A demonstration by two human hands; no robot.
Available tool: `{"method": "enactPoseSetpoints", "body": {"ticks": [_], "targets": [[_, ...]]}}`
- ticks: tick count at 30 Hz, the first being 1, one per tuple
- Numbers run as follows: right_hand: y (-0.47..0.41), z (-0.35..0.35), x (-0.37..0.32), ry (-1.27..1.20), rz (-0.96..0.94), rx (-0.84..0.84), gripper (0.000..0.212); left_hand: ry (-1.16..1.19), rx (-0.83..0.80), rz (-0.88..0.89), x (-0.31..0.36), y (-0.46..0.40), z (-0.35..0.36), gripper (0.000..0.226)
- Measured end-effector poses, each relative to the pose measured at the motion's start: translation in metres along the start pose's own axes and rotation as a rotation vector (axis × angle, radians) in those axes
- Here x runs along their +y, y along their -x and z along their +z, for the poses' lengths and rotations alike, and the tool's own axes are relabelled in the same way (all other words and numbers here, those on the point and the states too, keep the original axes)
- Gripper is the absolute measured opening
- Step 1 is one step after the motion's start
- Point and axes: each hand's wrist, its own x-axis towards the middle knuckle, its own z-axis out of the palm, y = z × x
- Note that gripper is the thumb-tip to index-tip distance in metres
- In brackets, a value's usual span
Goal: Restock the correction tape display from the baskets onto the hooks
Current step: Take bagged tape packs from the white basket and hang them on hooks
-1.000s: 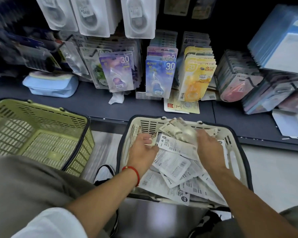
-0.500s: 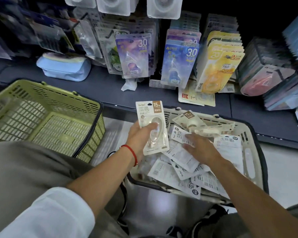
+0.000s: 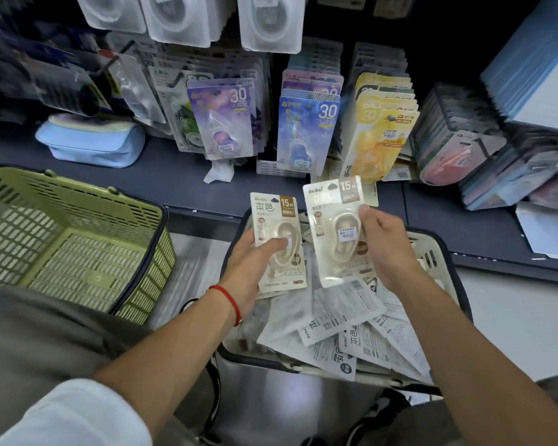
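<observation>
Your left hand and right hand each grasp a beige carded correction tape pack, the left one, the right one, above the white plastic basket.

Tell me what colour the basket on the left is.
Olive green, with a dark rim: the left basket, seen best in the head view, the only one.

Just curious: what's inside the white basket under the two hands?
The white basket holds a loose heap of beige correction tape packs, mostly lying back side up. What lies deeper, and the basket's floor, is covered by the pile.
</observation>
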Motion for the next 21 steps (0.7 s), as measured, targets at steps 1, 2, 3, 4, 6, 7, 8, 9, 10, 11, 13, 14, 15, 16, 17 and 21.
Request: {"method": "enactPoseSetpoints", "body": {"ticks": [1,2,3,4,6,7,8,9,10,11,13,14,15,16,17,21], "targets": [[0.004,0.004,-0.001,-0.033,0.019,-0.035,0.055,0.004,-0.047,0.019,0.001,0.001,0.001,0.036],[0.009,0.009,-0.002,-0.062,0.037,-0.072,0.051,-0.004,-0.096,0.041,0.001,0.003,0.003,0.042],[0.013,0.015,-0.002,-0.079,0.053,-0.115,0.046,-0.034,-0.139,0.064,0.0,0.004,0.003,0.047],[0.017,0.022,-0.002,-0.083,0.062,-0.155,0.041,-0.083,-0.159,0.089,-0.001,0.005,0.003,0.05],[0.02,0.032,0.004,-0.049,0.072,-0.171,0.036,-0.16,-0.134,0.122,-0.005,0.003,0.002,0.053],[0.018,0.032,0.009,0.022,0.046,-0.128,0.035,-0.177,-0.102,0.128,-0.007,0.001,0.0,0.053],[0.014,0.028,0.017,0.149,-0.013,-0.055,0.032,-0.181,-0.065,0.127,-0.009,-0.001,-0.003,0.05],[0.007,0.02,0.027,0.339,-0.097,0.034,0.024,-0.168,-0.028,0.119,-0.009,-0.002,-0.007,0.047],[0.001,0.008,0.039,0.585,-0.158,0.099,0.017,-0.14,-0.003,0.105,-0.009,-0.004,-0.01,0.044],[-0.005,-0.005,0.05,0.843,-0.16,0.116,0.02,-0.109,0.011,0.092,-0.009,-0.006,-0.013,0.042],[-0.011,-0.025,0.07,1.199,-0.097,0.087,0.042,-0.061,0.027,0.075,-0.007,-0.007,-0.017,0.043],[-0.013,-0.03,0.079,1.277,-0.086,0.081,0.046,-0.046,0.031,0.068,-0.006,-0.007,-0.016,0.043],[-0.013,-0.034,0.085,1.314,-0.093,0.082,0.046,-0.035,0.032,0.064,-0.005,-0.007,-0.016,0.043],[-0.014,-0.036,0.088,1.336,-0.103,0.084,0.043,-0.029,0.032,0.062,-0.005,-0.007,-0.014,0.043],[-0.015,-0.038,0.09,1.341,-0.115,0.094,0.038,-0.027,0.032,0.062,-0.004,-0.007,-0.013,0.043],[-0.019,-0.049,0.068,1.041,-0.216,0.293,0.019,-0.013,0.041,0.105,0.004,-0.006,-0.01,0.042]]}}
